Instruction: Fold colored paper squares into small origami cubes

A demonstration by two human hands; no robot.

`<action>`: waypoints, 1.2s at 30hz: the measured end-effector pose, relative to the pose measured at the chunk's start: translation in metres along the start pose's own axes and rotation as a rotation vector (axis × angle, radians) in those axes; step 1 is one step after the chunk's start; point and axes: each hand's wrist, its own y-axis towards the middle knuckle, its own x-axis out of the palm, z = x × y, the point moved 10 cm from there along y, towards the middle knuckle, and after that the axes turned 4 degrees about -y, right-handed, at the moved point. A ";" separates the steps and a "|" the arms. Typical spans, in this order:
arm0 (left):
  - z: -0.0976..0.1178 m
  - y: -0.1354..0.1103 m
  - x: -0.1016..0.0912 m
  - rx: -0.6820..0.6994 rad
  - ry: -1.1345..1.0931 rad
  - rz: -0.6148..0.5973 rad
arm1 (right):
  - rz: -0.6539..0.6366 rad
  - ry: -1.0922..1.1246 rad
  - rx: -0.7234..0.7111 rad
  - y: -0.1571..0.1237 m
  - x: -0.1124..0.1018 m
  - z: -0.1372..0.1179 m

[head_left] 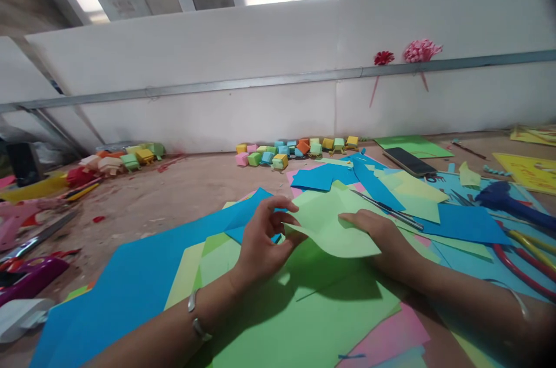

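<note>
Between my two hands a light green sheet of paper (332, 220) is lifted above the pile, its near edge curving downward. My left hand (271, 234) has its fingers curled, the fingertips at the sheet's left edge. My right hand (377, 234) pinches the right side, thumb on top and the other fingers hidden beneath. Below lies a larger green sheet (278, 321) with a dark line on it. Blue paper (143, 275) spreads to the left of my hands. A slim pen-like tool (391, 210) rests on papers just past my right hand.
Small folded paper boxes (280, 160) in several colours line the table by the white panel. A phone (409, 161), dark blue-handled scissors (512, 200) and red-handled scissors (525, 266) lie on the right. On the left are a purple tool (35, 278) and a pink glue gun (21, 217).
</note>
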 end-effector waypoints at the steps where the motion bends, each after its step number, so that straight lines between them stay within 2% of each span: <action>1: -0.014 -0.001 0.003 -0.140 -0.155 -0.010 | 0.009 -0.016 -0.004 0.000 0.000 0.000; 3: -0.041 -0.010 0.020 -0.439 -0.390 -0.095 | 0.012 -0.045 -0.014 0.002 -0.002 -0.003; 4: -0.050 -0.015 0.028 -0.543 -0.426 -0.147 | 0.005 -0.061 -0.022 0.004 -0.004 -0.004; 6: -0.060 -0.022 0.035 -0.642 -0.412 -0.207 | -0.025 -0.102 -0.043 0.009 -0.012 -0.003; 9: -0.065 -0.022 0.030 -0.647 -0.351 -0.155 | -0.066 -0.202 -0.051 0.018 -0.032 0.011; 12: -0.066 -0.024 0.029 -0.656 -0.336 -0.137 | -0.071 -0.349 0.033 0.024 -0.050 0.043; 15: -0.065 -0.025 0.028 -0.675 -0.335 -0.124 | -0.136 -0.461 0.120 0.023 -0.044 0.071; 18: -0.065 -0.026 0.029 -0.699 -0.351 -0.120 | -0.198 -0.523 0.156 0.019 -0.029 0.084; 21: -0.065 -0.027 0.030 -0.717 -0.373 -0.119 | -0.219 -0.566 0.186 0.017 -0.023 0.088; 25: -0.064 -0.028 0.032 -0.734 -0.401 -0.119 | -0.230 -0.593 0.198 0.017 -0.025 0.089; 31: -0.064 -0.031 0.033 -0.751 -0.437 -0.123 | -0.163 -0.621 0.166 0.020 -0.051 0.084; 34: -0.068 -0.031 0.034 -0.748 -0.456 -0.117 | -0.119 -0.582 0.094 0.019 -0.065 0.073; 36: -0.069 -0.031 0.035 -0.747 -0.467 -0.114 | -0.133 -0.540 0.030 0.015 -0.064 0.063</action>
